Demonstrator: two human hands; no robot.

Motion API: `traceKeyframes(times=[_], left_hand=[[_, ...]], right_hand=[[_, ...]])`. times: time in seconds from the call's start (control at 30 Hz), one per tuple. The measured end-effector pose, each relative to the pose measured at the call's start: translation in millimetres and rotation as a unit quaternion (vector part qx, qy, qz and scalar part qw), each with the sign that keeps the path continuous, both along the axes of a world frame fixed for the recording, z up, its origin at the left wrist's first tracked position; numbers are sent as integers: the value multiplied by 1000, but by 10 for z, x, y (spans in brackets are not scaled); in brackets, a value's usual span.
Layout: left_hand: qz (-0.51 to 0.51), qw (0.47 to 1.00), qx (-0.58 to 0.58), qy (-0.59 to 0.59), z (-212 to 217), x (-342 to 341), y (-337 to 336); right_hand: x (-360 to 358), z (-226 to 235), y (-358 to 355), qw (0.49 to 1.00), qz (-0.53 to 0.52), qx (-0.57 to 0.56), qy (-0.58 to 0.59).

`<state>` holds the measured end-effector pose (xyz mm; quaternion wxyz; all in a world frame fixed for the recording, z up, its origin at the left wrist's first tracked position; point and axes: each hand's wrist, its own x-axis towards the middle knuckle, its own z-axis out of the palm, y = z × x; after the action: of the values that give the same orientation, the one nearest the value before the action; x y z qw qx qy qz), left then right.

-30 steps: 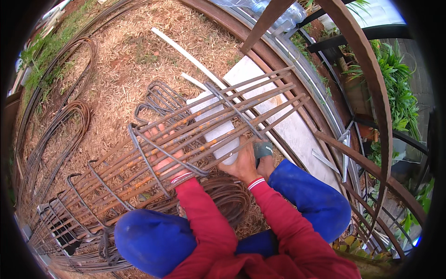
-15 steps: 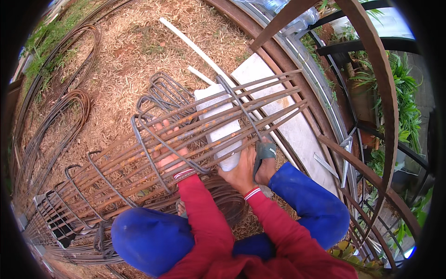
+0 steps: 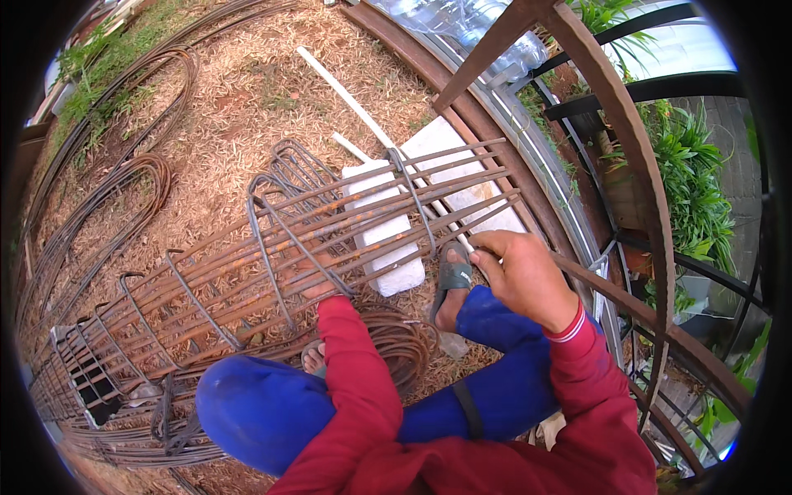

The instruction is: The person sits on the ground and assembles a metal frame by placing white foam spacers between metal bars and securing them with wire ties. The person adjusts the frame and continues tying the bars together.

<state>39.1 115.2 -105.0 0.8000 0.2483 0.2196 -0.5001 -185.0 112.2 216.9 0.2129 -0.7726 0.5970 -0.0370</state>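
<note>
A long cage of rusty steel reinforcing bars lies across in front of me, ringed by bent steel stirrups. My left hand reaches in under the bars near one skewed stirrup; the bars hide most of its fingers. A white block sits beneath the bars toward their right end. Closer to that end, another stirrup hangs around them. My right hand is raised to the right of the block, fingers curled and thumb pressed in, by a white pipe; what it grips cannot be made out.
Coiled bars lie on the straw-covered ground at the left. Several loose stirrups are heaped behind the cage. Rusty curved metal bars rise at the right, before green plants. My sandalled foot stands by the block.
My right hand has left the bars beside the block and moved up and to the right, its fingers now curled. My left hand has drawn back slightly under the cage.
</note>
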Motion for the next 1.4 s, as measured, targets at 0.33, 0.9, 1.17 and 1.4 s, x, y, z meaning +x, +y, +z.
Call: traceKeyframes(times=[0.33, 0.9, 1.17, 1.4], left_hand=[[-60, 990, 122, 19, -931, -36, 706], [-353, 879, 319, -29, 139, -1209, 1004], [-369, 820, 399, -177, 601, -1154, 1207], [-297, 836, 371, -273, 975, -1211, 1045]], right_hand=[[-380, -1588, -1908, 976, 125, 84, 155], [-469, -2143, -2144, 978, 145, 133, 73], [-618, -1669, -1739, 973, 175, 120, 86], [-851, -1535, -692, 959, 215, 107, 154]])
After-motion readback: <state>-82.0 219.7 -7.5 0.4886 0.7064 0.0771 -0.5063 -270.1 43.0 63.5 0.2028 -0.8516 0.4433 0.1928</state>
